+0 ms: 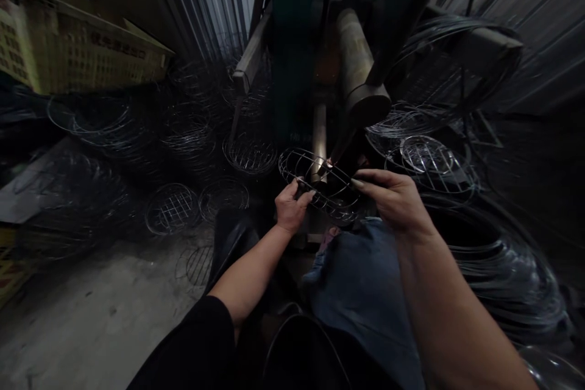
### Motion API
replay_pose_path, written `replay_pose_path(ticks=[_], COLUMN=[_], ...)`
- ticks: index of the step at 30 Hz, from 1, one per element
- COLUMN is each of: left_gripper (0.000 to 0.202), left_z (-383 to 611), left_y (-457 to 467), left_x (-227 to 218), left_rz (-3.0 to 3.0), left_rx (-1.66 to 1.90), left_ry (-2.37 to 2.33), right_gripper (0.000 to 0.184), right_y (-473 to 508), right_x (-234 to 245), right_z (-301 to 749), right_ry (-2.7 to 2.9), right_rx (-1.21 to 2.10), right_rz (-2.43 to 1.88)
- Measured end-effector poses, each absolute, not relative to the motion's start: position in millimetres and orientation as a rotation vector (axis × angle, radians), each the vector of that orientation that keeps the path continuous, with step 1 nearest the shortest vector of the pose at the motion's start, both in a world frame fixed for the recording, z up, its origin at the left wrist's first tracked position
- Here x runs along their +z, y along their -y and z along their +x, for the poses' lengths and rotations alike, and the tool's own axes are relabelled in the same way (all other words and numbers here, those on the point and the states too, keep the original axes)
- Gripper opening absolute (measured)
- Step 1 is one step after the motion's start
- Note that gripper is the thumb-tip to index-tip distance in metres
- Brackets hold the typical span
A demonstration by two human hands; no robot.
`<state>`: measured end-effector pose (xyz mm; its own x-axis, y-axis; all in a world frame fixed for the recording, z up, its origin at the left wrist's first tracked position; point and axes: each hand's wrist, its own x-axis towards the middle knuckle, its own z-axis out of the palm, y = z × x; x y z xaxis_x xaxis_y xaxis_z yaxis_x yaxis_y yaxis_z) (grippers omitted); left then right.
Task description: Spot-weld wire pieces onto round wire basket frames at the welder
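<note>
A round wire grille [320, 186] is held tilted in front of me, under the electrode tip [325, 164] of a dark welding machine [356, 73]. My left hand [291, 206] pinches the grille's near left rim, fingers closed on the wire. On the right rim, my right hand [393, 198] grips with its fingers curled over the edge. A small bright spot shows where the electrode meets the wire. My blue-clad knee [365, 280] sits just below the grille.
Several finished wire grilles [173, 207] lie scattered on the concrete floor [91, 317] at left. Stacked wire rings [507, 280] and grilles [429, 161] pile at right. A yellow crate [68, 42] stands at far left, corrugated metal walls behind.
</note>
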<state>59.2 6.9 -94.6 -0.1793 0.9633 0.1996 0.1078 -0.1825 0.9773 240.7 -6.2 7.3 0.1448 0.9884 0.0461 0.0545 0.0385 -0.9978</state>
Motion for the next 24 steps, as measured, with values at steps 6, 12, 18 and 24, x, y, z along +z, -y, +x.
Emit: replay_pose_path(ticks=[6,12,18,24], left_gripper=[0.037,0.033,0.031,0.037], left_z=[61,63,74,79], left_y=[-8,-6,-7,-9], left_x=[-94,-95,-92,-92], left_rz=[1.243,1.213,1.055,0.970], left_rx=[1.439,1.414,1.321,1.335], left_ry=[-1.305,-1.283,-1.217,-1.204], right_gripper=[0.024,0.025,0.018,0.024], right_y=[-2,-7,39,58], right_x=[3,0,14,14], right_z=[238,240,221,171], right_ry=[1.219,1.182,1.272,1.529], right_rx=[0.965,0.954,0.297,0.121], right_rz=[-1.283,-1.310,-1.547,-1.843])
